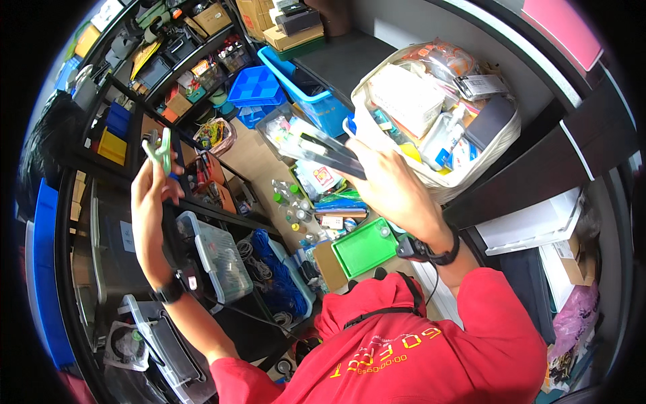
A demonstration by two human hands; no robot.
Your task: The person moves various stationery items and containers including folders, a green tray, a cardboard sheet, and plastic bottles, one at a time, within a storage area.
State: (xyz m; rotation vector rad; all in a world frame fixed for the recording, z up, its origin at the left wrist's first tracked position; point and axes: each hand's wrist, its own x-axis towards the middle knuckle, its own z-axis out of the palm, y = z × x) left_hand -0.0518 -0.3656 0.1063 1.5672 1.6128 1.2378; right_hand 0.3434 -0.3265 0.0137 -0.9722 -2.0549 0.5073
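Out to the left, my left hand (149, 192) is raised by the dark shelving and pinches a pale green clip-like piece (160, 153). My right hand (393, 185) is closed on the near edge of a clear plastic box (293, 138), held tilted over the middle of the floor. Small packets and a dark strip show in that box; my fingers partly hide its rim. Just right of my right hand stands a cream fabric basket (464, 185), heaped with plastic bags, white packages, a dark box and blue-and-white packets.
A blue bin (323, 111) and blue divided trays (259, 87) stand beyond. Bottles (289, 198) and a green tray (367, 248) sit on the floor. Lidded clear boxes (219, 259) and a crate of blue cable (272, 276) line the left side. Dark shelves (178, 71) hold boxes.
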